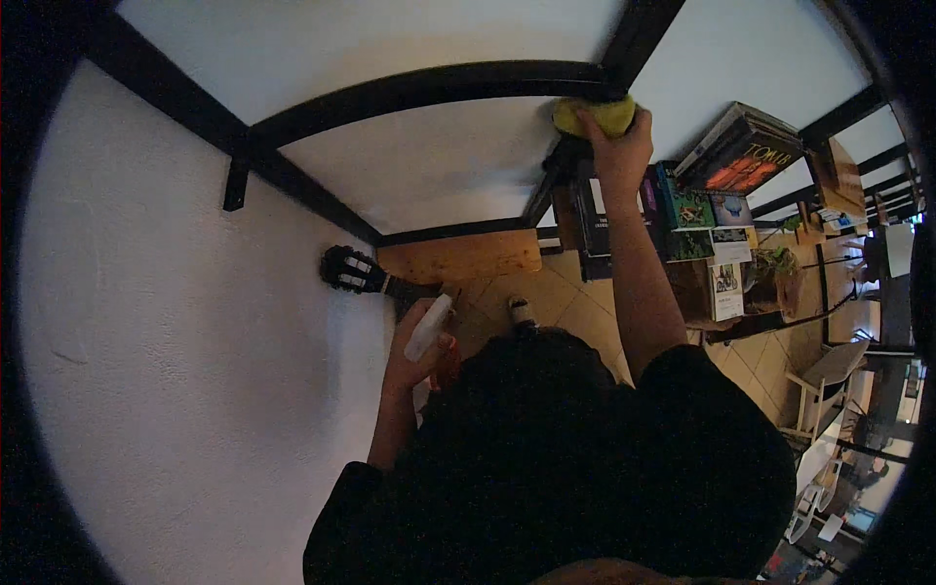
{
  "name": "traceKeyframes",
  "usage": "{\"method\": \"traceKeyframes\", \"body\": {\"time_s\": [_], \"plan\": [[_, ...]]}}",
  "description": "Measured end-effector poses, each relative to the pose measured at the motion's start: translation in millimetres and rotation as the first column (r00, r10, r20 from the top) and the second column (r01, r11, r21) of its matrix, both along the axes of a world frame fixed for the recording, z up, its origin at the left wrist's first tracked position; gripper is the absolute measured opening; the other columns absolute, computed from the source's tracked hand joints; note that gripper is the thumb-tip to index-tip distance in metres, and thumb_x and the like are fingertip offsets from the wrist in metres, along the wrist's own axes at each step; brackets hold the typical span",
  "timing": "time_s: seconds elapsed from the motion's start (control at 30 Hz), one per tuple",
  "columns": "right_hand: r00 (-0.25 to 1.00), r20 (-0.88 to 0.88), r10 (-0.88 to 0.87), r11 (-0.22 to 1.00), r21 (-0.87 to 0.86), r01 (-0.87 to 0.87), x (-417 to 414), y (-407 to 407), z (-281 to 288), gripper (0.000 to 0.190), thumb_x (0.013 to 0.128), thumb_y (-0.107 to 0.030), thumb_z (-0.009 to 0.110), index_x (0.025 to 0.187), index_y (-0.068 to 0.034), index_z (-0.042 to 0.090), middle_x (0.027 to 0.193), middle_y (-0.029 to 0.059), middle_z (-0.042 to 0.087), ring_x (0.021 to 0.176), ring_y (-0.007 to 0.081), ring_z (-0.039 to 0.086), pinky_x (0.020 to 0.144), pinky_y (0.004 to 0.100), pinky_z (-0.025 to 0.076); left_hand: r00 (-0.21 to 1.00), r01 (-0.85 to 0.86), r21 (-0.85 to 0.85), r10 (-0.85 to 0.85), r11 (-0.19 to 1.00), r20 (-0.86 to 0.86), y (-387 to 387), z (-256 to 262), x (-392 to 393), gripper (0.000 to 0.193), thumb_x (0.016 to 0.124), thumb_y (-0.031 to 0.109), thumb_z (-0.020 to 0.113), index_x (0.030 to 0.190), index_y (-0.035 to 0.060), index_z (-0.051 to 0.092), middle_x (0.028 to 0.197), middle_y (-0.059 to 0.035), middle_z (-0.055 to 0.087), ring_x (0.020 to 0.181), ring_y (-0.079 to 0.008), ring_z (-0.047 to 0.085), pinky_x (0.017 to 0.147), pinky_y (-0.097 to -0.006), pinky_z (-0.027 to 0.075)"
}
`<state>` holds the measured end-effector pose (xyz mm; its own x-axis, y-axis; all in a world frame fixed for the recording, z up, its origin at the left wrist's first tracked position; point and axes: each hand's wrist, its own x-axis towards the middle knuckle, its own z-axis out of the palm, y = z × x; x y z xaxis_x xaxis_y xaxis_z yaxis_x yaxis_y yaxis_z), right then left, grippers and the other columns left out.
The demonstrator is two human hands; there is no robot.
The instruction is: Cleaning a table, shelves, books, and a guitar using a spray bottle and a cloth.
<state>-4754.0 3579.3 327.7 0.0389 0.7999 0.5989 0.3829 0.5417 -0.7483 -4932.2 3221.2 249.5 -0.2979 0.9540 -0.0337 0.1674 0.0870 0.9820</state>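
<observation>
My right hand [621, 150] is raised and grips a yellow cloth [598, 117], which lies against the black metal frame [468, 82] of a shelf unit where two bars meet. Lower down on the left, my left hand [413, 358] is closed around a spray bottle with a white trigger head [428, 327] and red parts. Most of the bottle is hidden by my hand and body. Just beyond that hand, the headstock of a guitar [355, 270] stands near the wall.
A textured white wall [183, 329] rises on the left. Stacked books [687, 208] and a leaning pile of large books [753, 153] are on the right, close to my right forearm. A wooden shelf board [461, 254] sits low ahead. A potted plant [776, 265] and a chair [823, 380] stand farther right.
</observation>
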Motion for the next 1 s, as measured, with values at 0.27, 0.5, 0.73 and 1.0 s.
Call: {"method": "traceKeyframes", "body": {"time_s": [0.27, 0.5, 0.73, 1.0], "plan": [[0.943, 0.209, 0.259, 0.918, -0.358, -0.173, 44.0, -38.8, -27.7, 0.048, 0.078, -0.019, 0.082, 0.115, 0.002, 0.060, 0.106, 0.0202, 0.069, 0.099, 0.0325, 0.069, 0.082, 0.0396, 0.056, 0.997, 0.011, 0.016, -0.012, 1.000, 0.074, 7.1, 2.9, -2.1, 0.048, 0.085, 0.019, 0.070, 0.128, 0.0038, 0.055, 0.118, -0.0102, 0.059, 0.109, -0.0236, 0.058, 0.094, -0.0367, 0.045], [0.502, -0.704, 0.503, 0.408, -0.319, -0.856, 17.5, -96.3, -10.3, 0.070, 0.075, -0.004, 0.067, 0.142, -0.002, 0.045, 0.132, 0.0149, 0.057, 0.115, 0.0272, 0.061, 0.095, 0.0410, 0.054, 0.999, 0.035, 0.092, -0.032, 0.995, -0.035, 23.3, 20.2, -0.6, 0.050, 0.084, 0.025, 0.073, 0.126, 0.0039, 0.057, 0.121, -0.0130, 0.059, 0.109, -0.0272, 0.059, 0.095, -0.0379, 0.045], [0.214, -0.877, 0.431, 0.109, -0.185, -0.977, -12.2, -138.2, -23.7, 0.105, 0.052, -0.012, 0.057, 0.152, -0.003, 0.029, 0.153, 0.0175, 0.036, 0.136, 0.0315, 0.043, 0.113, 0.0445, 0.038, 0.994, 0.066, 0.245, -0.043, 0.967, -0.099, 39.3, 65.4, 3.8, 0.047, 0.087, 0.028, 0.073, 0.123, 0.0024, 0.058, 0.113, -0.0129, 0.061, 0.106, -0.0271, 0.060, 0.094, -0.0395, 0.046], [0.165, -0.863, 0.477, 0.014, -0.180, -0.983, -50.7, -153.3, -7.6, 0.109, 0.049, -0.015, 0.060, 0.153, -0.004, 0.028, 0.152, 0.0189, 0.037, 0.134, 0.0336, 0.045, 0.111, 0.0432, 0.040, 0.967, -0.066, 0.219, 0.116, 0.973, -0.225, 31.0, 75.2, -9.2, 0.038, 0.087, 0.022, 0.073, 0.117, 0.0028, 0.058, 0.105, -0.0117, 0.061, 0.098, -0.0245, 0.061, 0.089, -0.0360, 0.048]]}}
